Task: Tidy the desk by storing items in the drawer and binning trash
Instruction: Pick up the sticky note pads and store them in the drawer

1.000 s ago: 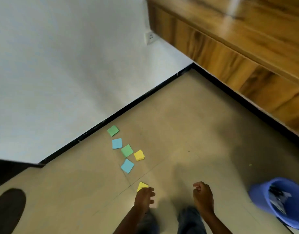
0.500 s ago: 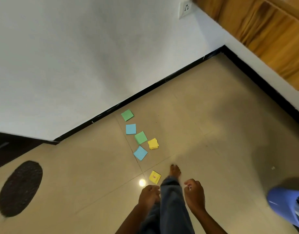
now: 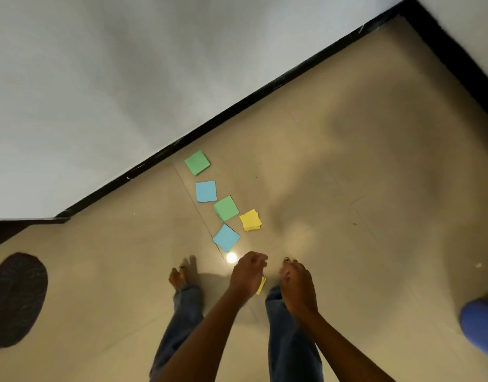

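Both hands are hanging over the beige tiled floor (image 3: 347, 188), the left hand (image 3: 247, 275) and right hand (image 3: 296, 285) loosely curled, grasping nothing. A small yellow paper note (image 3: 261, 285) is lying between them; farther off, green, blue and yellow square sticky notes (image 3: 226, 208) are lying near the black skirting (image 3: 237, 106).

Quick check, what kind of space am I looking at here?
Likely a room corner indoors, perhaps an office: beige tiled floor, white wall with black skirting, sticky notes scattered on the floor, a blue bin at right.
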The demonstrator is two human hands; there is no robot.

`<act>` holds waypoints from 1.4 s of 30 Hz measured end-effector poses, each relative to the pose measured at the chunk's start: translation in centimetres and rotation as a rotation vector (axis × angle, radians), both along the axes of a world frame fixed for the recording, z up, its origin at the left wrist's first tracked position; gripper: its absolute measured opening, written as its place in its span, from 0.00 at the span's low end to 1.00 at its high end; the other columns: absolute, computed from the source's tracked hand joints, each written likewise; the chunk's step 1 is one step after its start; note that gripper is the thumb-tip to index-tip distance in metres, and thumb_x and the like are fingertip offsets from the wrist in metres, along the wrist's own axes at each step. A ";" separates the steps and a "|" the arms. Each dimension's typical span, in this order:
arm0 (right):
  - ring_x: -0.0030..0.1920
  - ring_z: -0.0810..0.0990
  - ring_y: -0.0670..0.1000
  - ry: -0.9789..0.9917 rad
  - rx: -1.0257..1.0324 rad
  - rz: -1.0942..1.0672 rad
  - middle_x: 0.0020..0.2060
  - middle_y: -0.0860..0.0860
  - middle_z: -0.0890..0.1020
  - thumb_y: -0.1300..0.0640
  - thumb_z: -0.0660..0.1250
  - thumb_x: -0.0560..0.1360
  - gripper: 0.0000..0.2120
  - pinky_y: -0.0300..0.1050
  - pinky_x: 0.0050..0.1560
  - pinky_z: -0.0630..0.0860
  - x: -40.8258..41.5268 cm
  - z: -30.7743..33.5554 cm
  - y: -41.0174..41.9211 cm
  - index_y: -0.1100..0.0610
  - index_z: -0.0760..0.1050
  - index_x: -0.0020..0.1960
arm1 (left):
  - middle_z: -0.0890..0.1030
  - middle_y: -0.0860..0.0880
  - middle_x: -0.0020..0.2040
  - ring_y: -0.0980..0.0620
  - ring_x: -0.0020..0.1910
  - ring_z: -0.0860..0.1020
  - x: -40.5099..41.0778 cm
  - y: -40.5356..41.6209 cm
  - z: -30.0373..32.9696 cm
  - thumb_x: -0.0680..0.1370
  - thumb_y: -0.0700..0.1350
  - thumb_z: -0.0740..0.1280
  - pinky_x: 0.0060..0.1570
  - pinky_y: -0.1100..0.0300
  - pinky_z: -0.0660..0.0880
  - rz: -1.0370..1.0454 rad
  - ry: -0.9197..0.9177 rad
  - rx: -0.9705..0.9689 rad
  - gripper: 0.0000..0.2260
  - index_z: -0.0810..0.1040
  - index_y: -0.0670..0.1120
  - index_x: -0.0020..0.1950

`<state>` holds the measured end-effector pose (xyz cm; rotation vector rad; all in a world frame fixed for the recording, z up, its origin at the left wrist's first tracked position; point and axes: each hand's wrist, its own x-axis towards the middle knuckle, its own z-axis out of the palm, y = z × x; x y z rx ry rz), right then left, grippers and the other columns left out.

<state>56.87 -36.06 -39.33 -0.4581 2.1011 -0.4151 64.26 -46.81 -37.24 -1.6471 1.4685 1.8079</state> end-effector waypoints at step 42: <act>0.58 0.69 0.56 0.321 0.045 0.676 0.55 0.53 0.73 0.56 0.69 0.72 0.07 0.51 0.56 0.65 2.3 -41.0 -29.9 0.55 0.77 0.49 | 0.59 0.44 0.75 0.42 0.70 0.64 9.8 -27.3 -43.9 0.76 0.42 0.66 0.62 0.48 0.70 -0.230 -0.229 -0.724 0.29 0.59 0.42 0.74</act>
